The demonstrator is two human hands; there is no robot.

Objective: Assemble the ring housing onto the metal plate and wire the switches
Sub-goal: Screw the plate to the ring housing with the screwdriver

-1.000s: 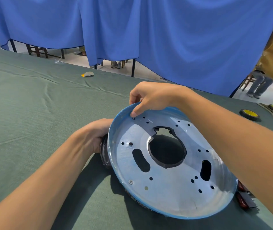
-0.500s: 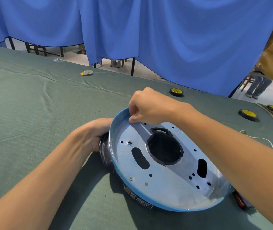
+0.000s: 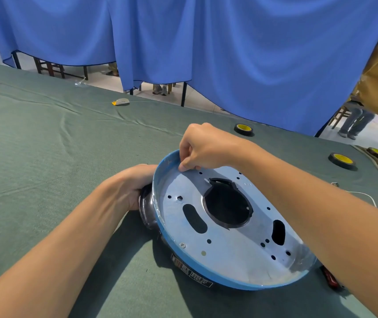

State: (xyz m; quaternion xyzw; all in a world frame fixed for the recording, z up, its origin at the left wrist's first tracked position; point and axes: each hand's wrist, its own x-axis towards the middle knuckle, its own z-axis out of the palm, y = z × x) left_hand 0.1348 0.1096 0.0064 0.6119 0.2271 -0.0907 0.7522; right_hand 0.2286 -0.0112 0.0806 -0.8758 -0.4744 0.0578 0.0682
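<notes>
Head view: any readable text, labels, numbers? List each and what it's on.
Nothing can be read.
Label on the dark housing under the metal plate: lines of print, too blurred to read.
Tape rolls: yellow cores, no legible marking.

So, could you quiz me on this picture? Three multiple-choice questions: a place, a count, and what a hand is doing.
1. Where are the fingertips of the right hand? A) on the far rim of the metal plate B) on the green cloth C) on a tape roll
2. How many oblong slots has the plate? A) one B) two C) four
3. What is the left hand doing? A) lying flat on the cloth B) gripping the dark ring housing at the plate's left edge C) holding a screwdriver
Answers: 1 A, the fingers pinch that rim; 2 B, one slot each side of the centre hole; 3 B, the hand clasps the housing.
</notes>
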